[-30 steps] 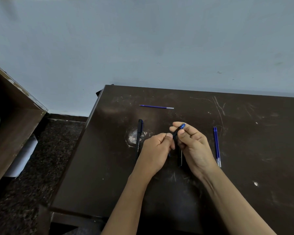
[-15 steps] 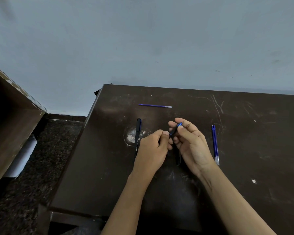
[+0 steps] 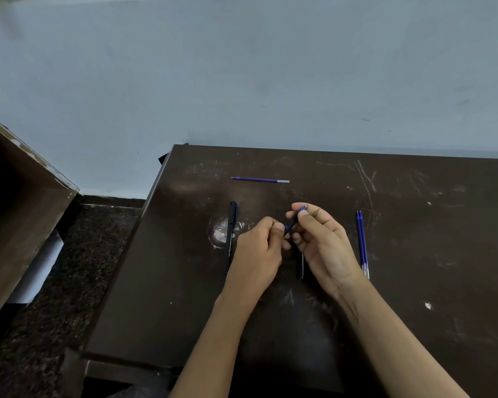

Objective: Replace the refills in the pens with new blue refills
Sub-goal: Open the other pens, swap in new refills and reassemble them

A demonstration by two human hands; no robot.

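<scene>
Both hands meet over the middle of the dark table (image 3: pixel 414 282). My left hand (image 3: pixel 259 254) and my right hand (image 3: pixel 322 242) together grip a dark pen (image 3: pixel 292 224) with a blue tip that points up and away. A second black pen (image 3: pixel 231 234) lies just left of my left hand. Under my right hand lies another dark pen part (image 3: pixel 300 267), mostly hidden. Two blue refills (image 3: pixel 362 242) lie side by side to the right. A single blue refill (image 3: pixel 259 180) lies crosswise farther back.
The table's left edge drops to a dark speckled floor (image 3: pixel 69 282). A brown open cabinet (image 3: pixel 18 211) stands at the far left with something green inside. A pale wall (image 3: pixel 242 81) runs behind the table.
The hands stay together on the pen, and my right fingers have shifted slightly along its tip end. The items lying on the table have not moved.
</scene>
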